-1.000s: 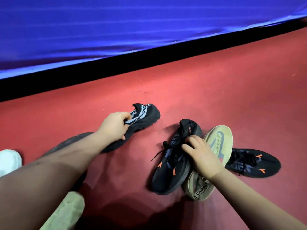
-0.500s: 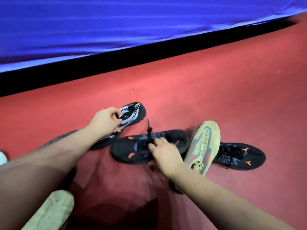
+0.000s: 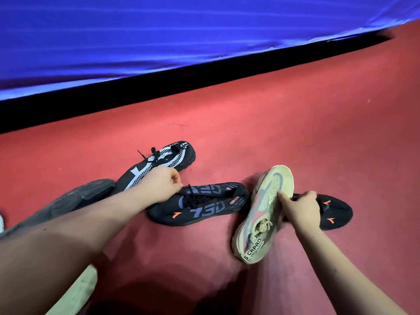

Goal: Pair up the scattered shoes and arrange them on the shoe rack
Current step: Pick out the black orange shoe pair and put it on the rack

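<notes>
Several shoes lie on the red floor [image 3: 295, 123]. A black shoe with white dotted pattern [image 3: 163, 160] sits upright at the left. My left hand [image 3: 162, 185] hovers with curled fingers over its front, close to the laces of a black shoe with orange marks [image 3: 204, 208]; whether it pinches anything is unclear. A beige shoe [image 3: 261, 221] lies on its side, right of centre. Behind it is a second black shoe with orange marks [image 3: 334, 214]. My right hand [image 3: 302, 208] grips this shoe's opening, with the index finger touching the beige shoe.
A dark grey shoe [image 3: 75, 201] lies under my left forearm. A pale shoe [image 3: 77, 289] shows at the bottom left and a white one [image 3: 1, 221] at the left edge. A blue cloth barrier [image 3: 181, 42] with a black base strip [image 3: 159, 87] runs along the back.
My right hand left the middle black-and-orange shoe and moved right to the other one behind the beige shoe. The black-and-white shoe turned upright on the floor and my left hand shifted right.
</notes>
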Tool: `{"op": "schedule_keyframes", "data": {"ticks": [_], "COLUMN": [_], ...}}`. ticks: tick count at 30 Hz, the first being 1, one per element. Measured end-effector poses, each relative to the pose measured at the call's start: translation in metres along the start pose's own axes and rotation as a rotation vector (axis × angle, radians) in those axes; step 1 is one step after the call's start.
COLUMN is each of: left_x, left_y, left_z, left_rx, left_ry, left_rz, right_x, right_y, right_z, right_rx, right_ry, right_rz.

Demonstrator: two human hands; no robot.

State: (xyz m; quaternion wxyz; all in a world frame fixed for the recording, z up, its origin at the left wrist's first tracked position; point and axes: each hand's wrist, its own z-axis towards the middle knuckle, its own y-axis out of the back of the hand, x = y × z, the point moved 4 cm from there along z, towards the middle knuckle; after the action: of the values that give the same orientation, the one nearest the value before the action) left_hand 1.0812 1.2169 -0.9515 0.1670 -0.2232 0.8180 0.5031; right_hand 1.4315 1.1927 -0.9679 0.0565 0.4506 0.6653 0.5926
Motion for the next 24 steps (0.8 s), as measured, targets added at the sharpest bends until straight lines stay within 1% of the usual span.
{"op": "schedule_keyframes", "data": {"ticks": [2, 5, 10, 11, 14, 17, 19, 21, 22, 23, 24], "left_x": [-0.001, 0.0, 0.005, 0.005, 0.012, 0.019, 0.019, 0.018, 0.016, 0.014, 0.012], "left_y": [-0.004, -0.01, -0.013, -0.012, -0.007, -0.006, -0.007, -0.01, -0.013, -0.015, -0.019], "left_z": [-0.001, -0.002, -0.003, -0.003, -0.003, -0.005, -0.005, -0.007, -0.008, -0.01, -0.012], "left_rx": [0.032, 0.07, 0.113, 0.111, 0.095, 0.116, 0.133, 0.152, 0.164, 0.178, 0.193], "left_ry": [0.007, 0.016, 0.027, 0.025, 0.042, 0.077, 0.087, 0.079, 0.071, 0.063, 0.054], "left_rz": [0.004, 0.038, 0.066, 0.072, 0.121, 0.178, 0.192, 0.21, 0.216, 0.22, 0.224], "right_x": [-0.01, -0.009, 0.015, 0.021, 0.046, 0.062, 0.077, 0.089, 0.092, 0.091, 0.085], "right_y": [-0.01, -0.013, 0.0, 0.006, 0.017, 0.004, -0.009, -0.021, -0.023, -0.026, -0.025], "right_z": [0.008, 0.014, 0.014, 0.016, 0.026, 0.034, 0.029, 0.023, 0.018, 0.014, 0.013], "right_rx": [0.118, 0.147, 0.215, 0.222, 0.284, 0.35, 0.429, 0.52, 0.553, 0.549, 0.494], "right_ry": [0.032, 0.105, 0.145, 0.132, 0.063, -0.127, -0.265, -0.312, -0.288, -0.237, -0.148], "right_rz": [-0.006, -0.048, 0.107, 0.195, 0.565, 0.908, 1.108, 1.241, 1.225, 1.13, 0.949]}}
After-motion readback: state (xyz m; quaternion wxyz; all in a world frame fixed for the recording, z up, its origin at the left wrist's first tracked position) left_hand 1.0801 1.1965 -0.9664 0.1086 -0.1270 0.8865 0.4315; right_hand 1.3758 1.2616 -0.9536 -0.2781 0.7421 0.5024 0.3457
